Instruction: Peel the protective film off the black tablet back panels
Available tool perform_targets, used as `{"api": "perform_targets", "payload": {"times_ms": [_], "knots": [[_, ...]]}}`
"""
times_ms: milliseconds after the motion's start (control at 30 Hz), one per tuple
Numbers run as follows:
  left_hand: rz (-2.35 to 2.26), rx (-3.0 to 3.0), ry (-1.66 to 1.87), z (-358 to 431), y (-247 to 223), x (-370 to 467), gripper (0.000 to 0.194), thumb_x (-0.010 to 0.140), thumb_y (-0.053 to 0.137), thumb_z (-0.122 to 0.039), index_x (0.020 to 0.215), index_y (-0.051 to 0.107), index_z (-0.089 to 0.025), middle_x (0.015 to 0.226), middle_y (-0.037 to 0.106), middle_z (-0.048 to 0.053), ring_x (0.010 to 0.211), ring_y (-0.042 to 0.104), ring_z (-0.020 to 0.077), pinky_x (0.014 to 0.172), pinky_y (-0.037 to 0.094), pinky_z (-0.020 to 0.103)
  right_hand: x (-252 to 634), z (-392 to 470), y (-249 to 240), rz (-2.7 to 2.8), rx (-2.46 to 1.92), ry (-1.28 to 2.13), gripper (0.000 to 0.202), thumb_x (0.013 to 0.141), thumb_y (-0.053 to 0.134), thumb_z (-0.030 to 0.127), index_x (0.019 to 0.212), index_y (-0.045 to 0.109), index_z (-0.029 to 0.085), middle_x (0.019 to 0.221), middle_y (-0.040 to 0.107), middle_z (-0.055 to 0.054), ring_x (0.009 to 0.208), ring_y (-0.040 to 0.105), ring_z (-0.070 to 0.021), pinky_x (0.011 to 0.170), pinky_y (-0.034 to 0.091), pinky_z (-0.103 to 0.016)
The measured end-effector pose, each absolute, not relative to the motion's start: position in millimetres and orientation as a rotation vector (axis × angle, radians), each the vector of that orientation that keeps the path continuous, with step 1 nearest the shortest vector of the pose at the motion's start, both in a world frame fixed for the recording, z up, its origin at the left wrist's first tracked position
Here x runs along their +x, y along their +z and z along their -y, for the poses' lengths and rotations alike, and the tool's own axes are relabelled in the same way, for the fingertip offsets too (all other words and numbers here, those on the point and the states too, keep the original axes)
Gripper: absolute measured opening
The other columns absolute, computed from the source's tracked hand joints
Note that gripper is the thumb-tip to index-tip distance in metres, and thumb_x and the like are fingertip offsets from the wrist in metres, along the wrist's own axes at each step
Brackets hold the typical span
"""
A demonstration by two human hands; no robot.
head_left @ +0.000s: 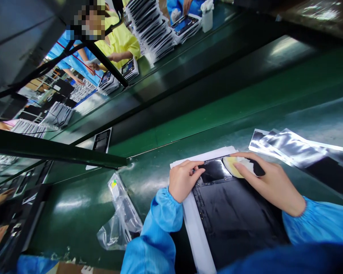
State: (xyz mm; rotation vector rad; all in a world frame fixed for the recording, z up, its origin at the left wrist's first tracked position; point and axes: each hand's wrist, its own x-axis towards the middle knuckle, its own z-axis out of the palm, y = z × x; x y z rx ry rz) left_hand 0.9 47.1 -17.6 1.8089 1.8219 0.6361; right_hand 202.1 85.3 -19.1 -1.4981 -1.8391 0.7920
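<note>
My right hand (pixel 270 182) holds a yellow-and-white pad (pixel 236 166) on the top part of a black panel (pixel 240 217). Left hand (pixel 184 179) pinches the panel's upper left corner. White sheets (pixel 198 236) under panel, on green bench (pixel 148 182). Clear plastic bag (pixel 121 217) left of my left sleeve. Glossy films (pixel 297 148), overlapping, right. Across, people in blue and yellow near stacked panels (pixel 153 30).

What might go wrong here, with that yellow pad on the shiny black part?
The yellow pad in the right hand might scuff or smear the glossy panel. The left hand, at the panel's edge, might leave prints. The plastic bag near the left sleeve might get snagged.
</note>
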Motion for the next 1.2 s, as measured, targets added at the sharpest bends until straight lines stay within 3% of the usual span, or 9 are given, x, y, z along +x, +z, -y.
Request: {"api": "perform_targets", "payload": {"times_ms": [667, 800, 933, 1200], "knots": [[-1.931, 2.124, 0.454, -41, -19, 5, 0.018, 0.086, 0.058, -0.03, 0.102, 0.067, -0.03, 0.08, 0.07, -0.005, 0.065, 0.06, 0.0085, 0.057, 0.041, 0.021, 201, -85, -20, 1.846, -1.514, 0.767, 0.027, 0.063, 0.04, 0.039, 0.084, 0.053, 0.028, 0.075, 0.066, 0.001, 0.021, 0.025, -0.0024, 0.032, 0.034, -0.024], [-1.976, 2.358, 0.263, -37, -13, 9, 0.02, 0.088, 0.055, -0.032, 0.105, 0.064, -0.029, 0.084, 0.065, -0.002, 0.075, 0.06, 0.0118, 0.051, 0.038, 0.021, 201, -85, -20, 1.863, -1.515, 0.767, 0.027, 0.063, 0.04, 0.039, 0.085, 0.052, 0.029, 0.065, 0.065, 0.003, 0.02, 0.027, -0.0034, 0.033, 0.034, -0.024], [-2.059, 2.524, 0.064, -30, -9, 8, 0.015, 0.087, 0.056, -0.03, 0.1, 0.063, -0.03, 0.082, 0.057, -0.001, 0.071, 0.053, 0.0134, 0.047, 0.037, 0.021, 200, -86, -20, 1.873, -1.517, 0.749, 0.026, 0.063, 0.039, 0.039, 0.083, 0.051, 0.03, 0.061, 0.064, 0.005, 0.021, 0.029, -0.0046, 0.035, 0.035, -0.024], [-1.782, 2.885, 0.071, -22, -18, -4, 0.031, 0.092, 0.045, -0.026, 0.12, 0.054, -0.018, 0.112, 0.063, 0.005, 0.096, 0.055, 0.0164, 0.071, 0.05, 0.027, 200, -88, -14, 1.934, -1.519, 0.67, 0.025, 0.065, 0.037, 0.041, 0.083, 0.051, 0.03, 0.067, 0.066, 0.002, 0.026, 0.039, -0.009, 0.039, 0.036, -0.026]]}}
